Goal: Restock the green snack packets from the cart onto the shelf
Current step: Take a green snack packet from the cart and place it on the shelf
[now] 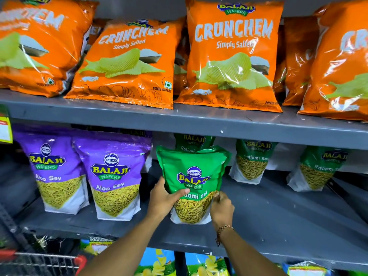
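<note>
1. Grey metal shop shelving fills the view, with the middle shelf (pixel 278 212) running across the lower half.
2. On the upper shelf (pixel 179 118) stand orange crisp bags (pixel 233 56) in a row.
3. On the middle shelf, two purple packets (pixel 111 176) stand at the left, side by side and touching.
4. To their right stands the green packet (pixel 193 176), upright near the front edge of the shelf, its base on the shelf surface.
5. The left hand (pixel 163 198) holds the packet's left edge, thumb across the front; its grip is closed on the packet.
6. The right hand (pixel 222 208) pinches the packet's lower right edge, its grip also closed on it; a bracelet (pixel 224 230) sits on that wrist.
7. Directly behind the held packet another green packet (pixel 194 142) shows its top, and further green packets (pixel 253 162) stand far back to the right, well apart.
8. At the lower left corner a cart (pixel 39 259) with a red handle end is partly in view.
</note>
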Motion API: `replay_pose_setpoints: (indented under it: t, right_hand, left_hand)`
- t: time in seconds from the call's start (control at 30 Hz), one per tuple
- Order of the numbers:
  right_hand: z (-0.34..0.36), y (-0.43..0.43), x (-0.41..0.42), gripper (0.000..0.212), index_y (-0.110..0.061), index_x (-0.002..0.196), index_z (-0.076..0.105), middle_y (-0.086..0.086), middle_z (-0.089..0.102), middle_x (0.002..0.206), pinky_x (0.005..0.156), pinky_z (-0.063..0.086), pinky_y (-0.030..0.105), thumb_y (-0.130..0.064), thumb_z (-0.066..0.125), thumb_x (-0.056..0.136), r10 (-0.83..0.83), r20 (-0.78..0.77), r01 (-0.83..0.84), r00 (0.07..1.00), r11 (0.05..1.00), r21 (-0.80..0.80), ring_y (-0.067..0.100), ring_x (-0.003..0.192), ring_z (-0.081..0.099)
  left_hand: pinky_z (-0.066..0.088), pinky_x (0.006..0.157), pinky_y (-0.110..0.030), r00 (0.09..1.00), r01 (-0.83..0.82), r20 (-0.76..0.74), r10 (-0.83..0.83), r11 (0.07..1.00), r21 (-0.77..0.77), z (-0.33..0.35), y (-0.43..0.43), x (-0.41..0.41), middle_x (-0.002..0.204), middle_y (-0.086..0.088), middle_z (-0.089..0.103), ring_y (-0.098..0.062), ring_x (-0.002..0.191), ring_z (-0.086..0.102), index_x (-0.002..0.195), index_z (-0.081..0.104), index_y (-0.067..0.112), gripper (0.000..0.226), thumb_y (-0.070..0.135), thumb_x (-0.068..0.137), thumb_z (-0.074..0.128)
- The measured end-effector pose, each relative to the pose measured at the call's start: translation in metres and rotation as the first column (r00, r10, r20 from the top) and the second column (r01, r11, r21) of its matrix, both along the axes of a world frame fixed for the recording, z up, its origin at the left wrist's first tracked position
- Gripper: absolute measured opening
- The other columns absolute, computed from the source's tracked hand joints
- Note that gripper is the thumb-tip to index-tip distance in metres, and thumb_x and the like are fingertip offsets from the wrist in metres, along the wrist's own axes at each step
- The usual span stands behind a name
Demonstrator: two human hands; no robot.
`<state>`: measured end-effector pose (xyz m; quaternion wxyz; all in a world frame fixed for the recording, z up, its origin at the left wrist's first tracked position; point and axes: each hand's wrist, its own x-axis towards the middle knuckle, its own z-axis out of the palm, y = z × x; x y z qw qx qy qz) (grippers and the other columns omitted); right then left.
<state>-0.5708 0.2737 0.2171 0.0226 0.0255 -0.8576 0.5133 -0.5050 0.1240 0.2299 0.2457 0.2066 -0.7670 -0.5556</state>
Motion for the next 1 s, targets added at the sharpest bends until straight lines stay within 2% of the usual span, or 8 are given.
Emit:
replay_pose_setpoints:
  t: [0.3, 0.4, 0.53, 0.6, 0.7, 0.77, 0.83, 1.0]
  right_hand:
    - [0.012, 0.003, 0.020, 0.013, -0.002, 0.084, 0.048, 0.031, 0.064, 0.103, 0.066, 0.028, 0.029, 0.001, 0.038, 0.090, 0.048, 0.072, -0.043, 0.996, 0.997, -0.071, 0.045, 0.096, 0.056]
    - [0.014, 0.004, 0.029, 0.021, 0.003, 0.102, 0.055, 0.027, 0.064, 0.110, 0.069, 0.030, 0.027, 0.003, 0.039, 0.089, 0.056, 0.075, -0.047, 0.996, 0.993, -0.113, 0.043, 0.102, 0.056]
    - [0.003, 0.000, 0.033, 0.045, 0.003, 0.130, 0.041, 0.023, 0.048, 0.137, 0.099, 0.040, 0.038, 0.007, 0.040, 0.084, 0.056, 0.108, -0.037, 0.993, 0.985, -0.167, 0.038, 0.126, 0.044]
    - [0.000, -0.004, 0.044, 0.054, 0.009, 0.136, 0.030, 0.025, 0.036, 0.145, 0.111, 0.028, 0.040, 0.008, 0.044, 0.084, -0.044, 0.124, 0.067, 0.991, 0.980, -0.189, 0.037, 0.135, 0.032]
    - [-0.009, -0.018, 0.076, 0.037, 0.011, 0.119, 0.046, 0.034, 0.050, 0.121, 0.099, 0.027, 0.043, 0.002, 0.053, 0.083, -0.252, 0.067, 0.261, 0.965, 0.948, -0.181, 0.044, 0.118, 0.042]
    - [-0.020, -0.037, 0.107, 0.021, 0.006, 0.105, 0.052, 0.031, 0.055, 0.109, 0.091, 0.032, 0.042, -0.003, 0.052, 0.086, -0.177, 0.016, 0.176, 0.984, 0.960, -0.218, 0.042, 0.106, 0.050]
    - [-0.031, -0.062, 0.138, 0.011, 0.002, 0.096, 0.052, 0.027, 0.059, 0.100, 0.086, 0.037, 0.039, -0.006, 0.049, 0.088, 0.016, -0.034, -0.023, 0.999, 0.973, -0.231, 0.038, 0.098, 0.055]
    - [-0.044, -0.151, 0.231, 0.009, -0.003, 0.084, 0.057, 0.022, 0.064, 0.086, 0.075, 0.039, 0.037, -0.010, 0.052, 0.088, 0.519, -0.103, -0.528, 0.849, 0.843, -0.104, 0.032, 0.081, 0.059]
  left_hand:
    - [0.050, 0.089, -0.034, 1.000, 0.024, -0.003, -0.024, 0.996, 0.085, -0.002, 0.011, 0.007, 0.104, 0.003, 0.068, -0.015, 0.102, 0.062, 0.110, 0.052, 0.022, 0.053, 0.033, 0.066, 0.079]
    - [0.050, 0.090, -0.034, 1.000, 0.023, 0.003, -0.024, 0.993, 0.116, -0.006, 0.016, 0.013, 0.112, 0.002, 0.067, -0.014, 0.106, 0.061, 0.116, 0.049, 0.026, 0.064, 0.043, 0.062, 0.078]
    - [0.042, 0.105, -0.038, 0.999, 0.012, 0.032, -0.016, 0.993, 0.114, -0.012, 0.017, 0.022, 0.132, 0.007, 0.054, -0.010, 0.121, 0.048, 0.135, 0.034, 0.029, 0.084, 0.048, 0.064, 0.075]
    - [0.036, 0.109, -0.037, 0.999, -0.018, 0.031, 0.015, 0.995, 0.098, -0.013, 0.022, 0.030, 0.135, 0.006, 0.048, -0.009, 0.125, 0.041, 0.138, 0.033, 0.022, 0.077, 0.038, 0.073, 0.072]
    - [0.046, 0.101, -0.043, 0.990, -0.139, -0.016, 0.139, 0.990, 0.027, -0.020, 0.024, 0.056, 0.118, -0.004, 0.062, -0.016, 0.110, 0.057, 0.121, 0.054, 0.012, 0.045, 0.028, 0.080, 0.066]
    - [0.055, 0.083, -0.043, 0.968, -0.252, -0.025, 0.251, 0.966, -0.056, -0.025, 0.012, 0.087, 0.086, -0.003, 0.069, -0.017, 0.079, 0.065, 0.098, 0.065, 0.016, 0.023, 0.031, 0.082, 0.062]
    - [0.056, 0.068, -0.044, 0.934, -0.354, -0.008, 0.357, 0.921, -0.162, -0.028, -0.007, 0.123, 0.069, -0.007, 0.071, -0.024, 0.064, 0.066, 0.080, 0.063, 0.017, 0.033, 0.049, 0.081, 0.053]
    - [0.054, 0.062, -0.047, 0.752, -0.641, 0.090, 0.653, 0.757, -0.127, -0.061, -0.086, 0.235, 0.061, -0.017, 0.068, -0.035, 0.062, 0.066, 0.066, 0.057, 0.009, 0.056, 0.061, 0.079, 0.039]
